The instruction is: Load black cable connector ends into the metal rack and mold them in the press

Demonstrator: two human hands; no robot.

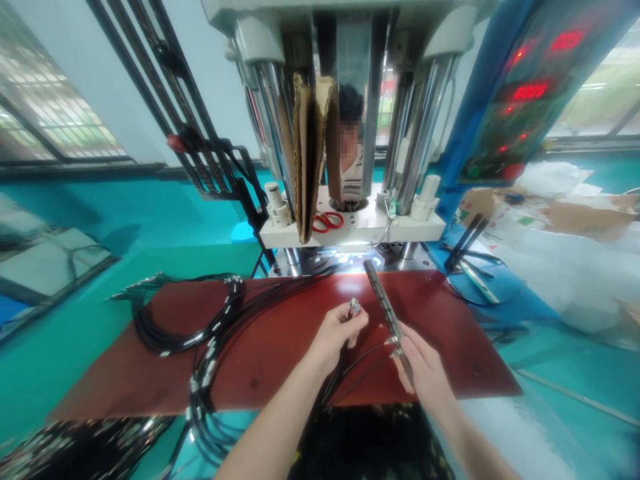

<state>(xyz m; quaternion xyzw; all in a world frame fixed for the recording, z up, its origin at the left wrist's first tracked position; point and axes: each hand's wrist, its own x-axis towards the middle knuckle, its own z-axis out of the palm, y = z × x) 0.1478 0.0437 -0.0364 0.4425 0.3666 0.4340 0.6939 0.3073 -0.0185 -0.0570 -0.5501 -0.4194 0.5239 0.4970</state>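
Note:
My left hand [337, 333] pinches a small metal connector [355, 307] at the end of a thin black cable, over the red-brown mat [280, 347]. My right hand [423, 363] grips the near end of a long dark metal bar [383, 300], which points away toward the press; a small metal plug sits at my fingertips beside the bar. Thin black cables run from both hands down toward my lap.
A bundle of black cables with metal ends [200, 320] lies coiled on the mat's left. Behind stands a press machine [350, 133] with a white platen, red scissors [327, 221] and cardboard [310, 147]. A blue control panel [520, 93] with red digits stands right.

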